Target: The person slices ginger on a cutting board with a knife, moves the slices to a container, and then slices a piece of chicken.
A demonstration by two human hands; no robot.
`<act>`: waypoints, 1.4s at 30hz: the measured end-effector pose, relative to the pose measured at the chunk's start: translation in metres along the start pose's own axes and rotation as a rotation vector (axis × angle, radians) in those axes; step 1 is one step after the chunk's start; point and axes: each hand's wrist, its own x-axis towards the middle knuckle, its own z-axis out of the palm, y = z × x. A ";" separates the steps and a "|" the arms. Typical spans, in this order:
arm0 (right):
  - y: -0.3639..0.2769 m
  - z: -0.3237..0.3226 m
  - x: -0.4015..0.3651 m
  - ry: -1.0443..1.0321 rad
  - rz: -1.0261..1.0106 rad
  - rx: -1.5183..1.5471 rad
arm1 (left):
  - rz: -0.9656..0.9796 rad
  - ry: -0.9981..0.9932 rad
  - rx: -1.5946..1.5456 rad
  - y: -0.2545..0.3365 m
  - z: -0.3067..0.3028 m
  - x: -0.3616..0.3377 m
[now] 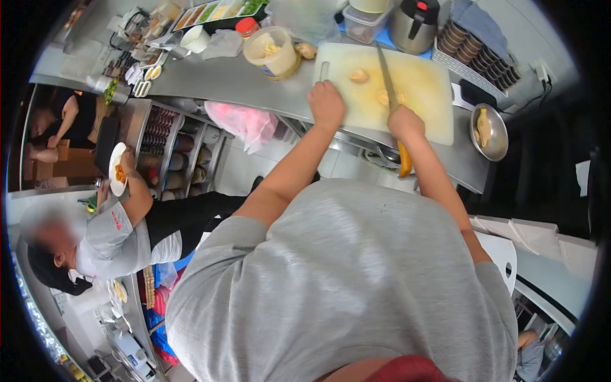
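On a white cutting board (426, 76) lie a pale ginger-like piece (359, 76) and some yellowish cut bits (383, 97). My right hand (406, 124) is wrapped round the yellow handle of a long knife (386, 71); its blade points away across the board, beside the cut bits. My left hand (327, 104) rests at the board's near left edge with its fingers curled, and what they hold, if anything, is hidden. A metal bowl (498, 145) with a yellowish piece (484, 127) in it stands to the right.
A plastic tub (272, 56), a red-lidded jar (247, 27) and a steel jug (414, 27) stand around the board. At left a co-worker (108, 235) carries a white plate (117, 167) of food. Another person (63, 121) is beyond. Below the counter hangs a pink bag (242, 123).
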 end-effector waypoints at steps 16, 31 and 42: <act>0.011 -0.007 -0.026 -0.061 -0.041 -0.100 | 0.461 0.076 -0.591 0.066 -0.025 -0.021; 0.009 -0.009 -0.024 -0.011 -0.097 -0.117 | 0.551 -0.094 -0.672 0.068 0.010 -0.010; -0.002 -0.027 -0.030 -0.053 -0.040 -0.151 | 0.550 -0.075 -0.684 0.069 0.008 -0.004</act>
